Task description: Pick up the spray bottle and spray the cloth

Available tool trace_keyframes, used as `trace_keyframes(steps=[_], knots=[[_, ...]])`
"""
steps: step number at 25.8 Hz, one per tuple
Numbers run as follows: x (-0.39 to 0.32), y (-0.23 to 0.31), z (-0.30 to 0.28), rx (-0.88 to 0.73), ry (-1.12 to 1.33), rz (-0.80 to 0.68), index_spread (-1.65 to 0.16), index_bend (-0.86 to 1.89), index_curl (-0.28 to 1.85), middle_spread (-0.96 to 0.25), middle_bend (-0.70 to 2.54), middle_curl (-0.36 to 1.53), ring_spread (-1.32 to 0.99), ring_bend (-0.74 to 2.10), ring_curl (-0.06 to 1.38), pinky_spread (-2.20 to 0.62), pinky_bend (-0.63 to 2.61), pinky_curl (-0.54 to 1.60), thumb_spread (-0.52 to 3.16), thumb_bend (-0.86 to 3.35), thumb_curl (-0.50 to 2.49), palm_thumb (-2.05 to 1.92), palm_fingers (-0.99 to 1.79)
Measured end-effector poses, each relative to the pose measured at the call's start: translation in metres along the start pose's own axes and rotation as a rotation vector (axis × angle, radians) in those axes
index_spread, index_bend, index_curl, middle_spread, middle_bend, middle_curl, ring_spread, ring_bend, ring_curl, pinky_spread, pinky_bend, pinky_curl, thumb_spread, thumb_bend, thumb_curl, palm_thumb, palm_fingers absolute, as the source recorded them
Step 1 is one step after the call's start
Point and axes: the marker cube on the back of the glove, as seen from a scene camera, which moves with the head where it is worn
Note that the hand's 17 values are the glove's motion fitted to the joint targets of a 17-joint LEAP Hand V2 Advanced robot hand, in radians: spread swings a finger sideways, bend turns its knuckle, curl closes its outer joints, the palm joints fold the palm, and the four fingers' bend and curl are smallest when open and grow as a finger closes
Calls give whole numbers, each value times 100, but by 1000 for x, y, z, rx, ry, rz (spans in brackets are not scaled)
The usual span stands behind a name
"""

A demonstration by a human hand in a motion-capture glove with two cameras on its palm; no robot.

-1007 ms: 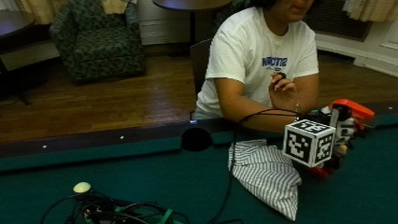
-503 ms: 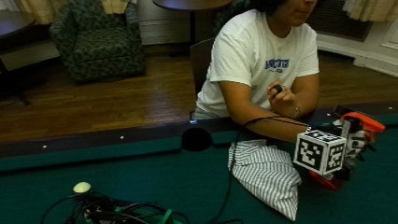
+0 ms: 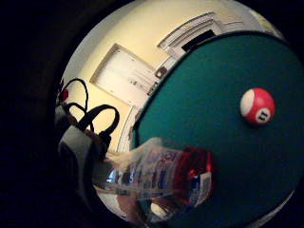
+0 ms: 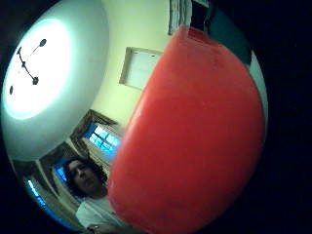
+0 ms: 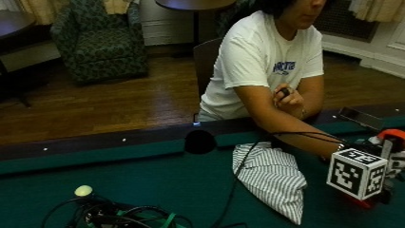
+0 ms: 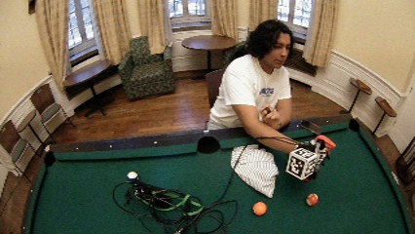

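Note:
A striped grey-and-white cloth [image 5: 272,175] lies crumpled on the green felt in front of the person, also seen in the wide view as the cloth [image 6: 256,168]. To its right my gloved right hand [image 5: 387,156] grips the spray bottle [image 5: 393,135], whose orange head sticks up above the hand. In the wide view the hand [image 6: 312,155] holds the bottle [image 6: 325,142] just above the felt, beside the cloth. The clear labelled bottle body [image 3: 156,173] and its orange head [image 4: 195,141] fill the palm views. The bare left hand is raised at the chest.
An orange ball [image 6: 259,208] and a red striped ball [image 6: 311,199] lie on the pool table's felt [image 6: 363,195] near the cloth. A white ball [image 6: 131,175] and tangled cables [image 6: 168,204] sit to the left. A side pocket [image 5: 200,141] opens in the far rail.
My right hand has carried the spray bottle to the right and lower, farther from the cloth's top edge. The cloth has not moved.

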Motion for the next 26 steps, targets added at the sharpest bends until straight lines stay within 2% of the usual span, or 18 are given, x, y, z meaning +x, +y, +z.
trace_keyframes(steps=[13, 20, 26], knots=[[8, -15, 7, 10, -1, 37, -28, 21, 66, -22, 57, 60, -22, 76, 51, -32, 50, 41, 46, -2, 90, 96, 135], [20, -3, 6, -69, -54, 126, -28, 18, 65, -21, 56, 59, -21, 73, 49, -30, 48, 40, 52, -3, 88, 93, 130], [31, 22, -6, -149, 55, 186, -32, 16, 59, -19, 48, 54, -18, 61, 45, -10, 29, 37, 75, -8, 77, 77, 89]])
